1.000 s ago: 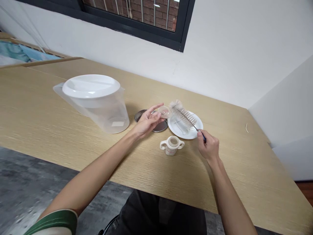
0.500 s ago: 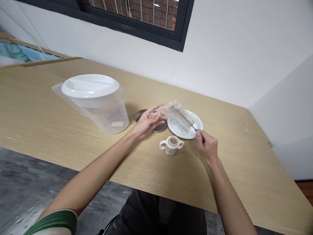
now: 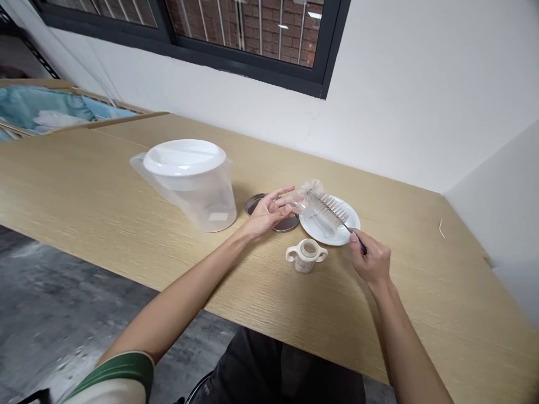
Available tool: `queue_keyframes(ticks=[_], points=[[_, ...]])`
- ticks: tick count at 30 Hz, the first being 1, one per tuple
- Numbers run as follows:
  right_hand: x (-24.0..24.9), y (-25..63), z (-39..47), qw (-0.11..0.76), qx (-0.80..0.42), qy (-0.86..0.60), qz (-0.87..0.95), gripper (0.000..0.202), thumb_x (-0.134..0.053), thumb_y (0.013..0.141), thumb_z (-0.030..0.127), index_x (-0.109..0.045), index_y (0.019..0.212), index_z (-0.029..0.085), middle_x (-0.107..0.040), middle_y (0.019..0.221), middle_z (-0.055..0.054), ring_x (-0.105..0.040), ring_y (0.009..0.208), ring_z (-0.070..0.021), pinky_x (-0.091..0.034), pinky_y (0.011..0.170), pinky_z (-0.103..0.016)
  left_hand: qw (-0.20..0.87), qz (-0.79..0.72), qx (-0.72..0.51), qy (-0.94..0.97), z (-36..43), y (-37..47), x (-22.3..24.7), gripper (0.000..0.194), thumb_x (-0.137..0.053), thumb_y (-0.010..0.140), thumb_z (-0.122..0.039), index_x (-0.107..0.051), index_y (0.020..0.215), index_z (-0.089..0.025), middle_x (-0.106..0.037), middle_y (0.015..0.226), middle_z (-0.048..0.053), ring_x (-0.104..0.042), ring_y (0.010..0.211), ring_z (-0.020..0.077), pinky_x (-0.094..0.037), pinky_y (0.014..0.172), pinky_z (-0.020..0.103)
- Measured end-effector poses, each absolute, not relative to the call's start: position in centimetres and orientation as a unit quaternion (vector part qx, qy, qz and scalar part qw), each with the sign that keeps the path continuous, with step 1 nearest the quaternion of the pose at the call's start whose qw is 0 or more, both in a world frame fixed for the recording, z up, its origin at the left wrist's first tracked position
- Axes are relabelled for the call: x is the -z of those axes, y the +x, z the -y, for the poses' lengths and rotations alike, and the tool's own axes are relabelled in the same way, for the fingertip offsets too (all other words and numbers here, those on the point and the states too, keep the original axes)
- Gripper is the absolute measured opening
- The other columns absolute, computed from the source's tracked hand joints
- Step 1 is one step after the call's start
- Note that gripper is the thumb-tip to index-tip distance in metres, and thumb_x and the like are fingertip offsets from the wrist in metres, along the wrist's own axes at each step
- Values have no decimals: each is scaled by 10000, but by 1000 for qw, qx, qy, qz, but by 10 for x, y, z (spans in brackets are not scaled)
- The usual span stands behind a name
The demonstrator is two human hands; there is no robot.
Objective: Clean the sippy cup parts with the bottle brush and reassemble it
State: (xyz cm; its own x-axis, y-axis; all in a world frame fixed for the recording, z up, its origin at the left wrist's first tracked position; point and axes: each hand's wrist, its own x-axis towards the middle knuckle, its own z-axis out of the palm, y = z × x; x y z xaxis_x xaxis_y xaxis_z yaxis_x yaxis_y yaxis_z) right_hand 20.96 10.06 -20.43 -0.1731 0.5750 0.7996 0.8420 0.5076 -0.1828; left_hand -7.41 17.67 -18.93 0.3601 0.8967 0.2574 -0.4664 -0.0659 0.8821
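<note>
Pinched between the fingers of my left hand (image 3: 269, 215) is a small clear plastic cap (image 3: 297, 202). My right hand (image 3: 373, 255) grips the dark handle of a bottle brush (image 3: 328, 207), its bristles pointing up and left. The brush's fluffy tip is right by the cap; whether it goes inside, I cannot tell. Below the brush lies a white plate (image 3: 351, 230) with a clear item and a thin wire-like piece on it. A cream two-handled baby bottle (image 3: 305, 262), open at the top, stands in front of the plate.
A frosted pitcher with a white lid (image 3: 185, 157) stands on the left of the wooden table (image 3: 261, 292). Partly behind my left hand is a round metal tray (image 3: 252, 203). A short white strip (image 3: 441, 228) lies far right. The wall and window are behind.
The view has turned a little, so everything sits farther right and slightly lower. The cap is tilted differently and sits close to the brush tip. Both hands keep their holds.
</note>
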Motion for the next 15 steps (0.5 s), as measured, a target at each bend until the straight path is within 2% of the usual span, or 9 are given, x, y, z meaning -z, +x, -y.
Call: queue_keyframes(ticks=[9,15], points=[[204,214,-101,437,164,-465,752,245,-527,944,245,-732,975,115,-667,656,-20,-539,493,-83,-378,518,-217,588,-231,-551,545,-181,-74,194,714,-852,725,-288,-492,1331,-171,-611,1292,167,-691,930,167,-531,860,279],[204,215,-101,432,162,-463,757,237,-534,938,247,-732,971,120,-654,628,-17,-525,478,-82,-371,508,-216,571,-259,-545,557,-180,-73,195,723,-864,696,-274,-503,1316,-188,-608,1277,142,-677,888,143,-537,843,280]])
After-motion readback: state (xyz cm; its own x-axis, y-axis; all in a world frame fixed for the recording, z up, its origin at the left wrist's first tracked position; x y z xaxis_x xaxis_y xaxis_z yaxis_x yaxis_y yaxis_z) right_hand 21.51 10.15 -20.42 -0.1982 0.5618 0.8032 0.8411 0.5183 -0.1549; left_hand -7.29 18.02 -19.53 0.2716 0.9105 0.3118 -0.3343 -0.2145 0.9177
